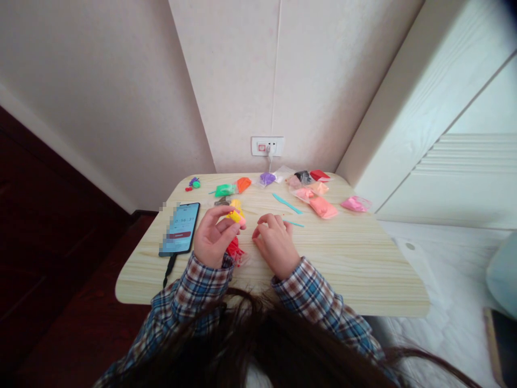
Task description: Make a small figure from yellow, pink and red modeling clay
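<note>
My left hand pinches a small yellow and pink modelling clay piece between thumb and fingers, above the table. To its right, my right hand is held low over the tabletop with fingers curled in and tips together. Whatever those fingertips hold, if anything, is too small to make out. Below the left hand lies a bag of red clay, partly hidden by the wrist. Behind the held piece is a yellow clay packet. Just beyond the right hand rest a thin blue stick and a blue clay knife.
A phone with a cable lies at the left. Along the back are green, orange and purple clay packets. Several pink and peach packets sit at the right. Small clay lumps lie back left.
</note>
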Available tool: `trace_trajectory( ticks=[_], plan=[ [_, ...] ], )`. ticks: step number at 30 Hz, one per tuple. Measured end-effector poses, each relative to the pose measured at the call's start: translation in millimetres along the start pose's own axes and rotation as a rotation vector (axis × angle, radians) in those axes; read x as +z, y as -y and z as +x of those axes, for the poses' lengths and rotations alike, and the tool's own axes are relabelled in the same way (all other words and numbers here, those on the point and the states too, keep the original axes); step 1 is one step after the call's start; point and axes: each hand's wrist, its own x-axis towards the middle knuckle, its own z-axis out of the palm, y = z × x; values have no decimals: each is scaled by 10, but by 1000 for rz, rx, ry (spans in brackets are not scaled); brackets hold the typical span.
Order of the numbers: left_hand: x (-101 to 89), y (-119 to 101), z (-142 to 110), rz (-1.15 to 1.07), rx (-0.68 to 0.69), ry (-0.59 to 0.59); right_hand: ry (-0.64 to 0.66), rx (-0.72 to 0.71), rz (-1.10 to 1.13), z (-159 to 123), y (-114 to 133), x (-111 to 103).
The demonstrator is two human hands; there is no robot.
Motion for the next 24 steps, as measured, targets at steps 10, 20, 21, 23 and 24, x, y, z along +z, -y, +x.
trace_trajectory(
  ticks=[10,20,21,23,24],
  plan=[
    [36,-6,2,40,23,-39,2,-17,-67,28,43,35],
    [85,-68,-60,265,228,158,-538,-252,721,-204,-61,-280],
    [85,-73,-66,296,254,176,-539,-265,742,-233,-60,-273],
    [84,-85,-74,349,310,200,-542,-280,770,-277,-60,-247],
    [84,-93,-75,374,340,210,-543,-284,777,-293,-60,-235]
  ],
)
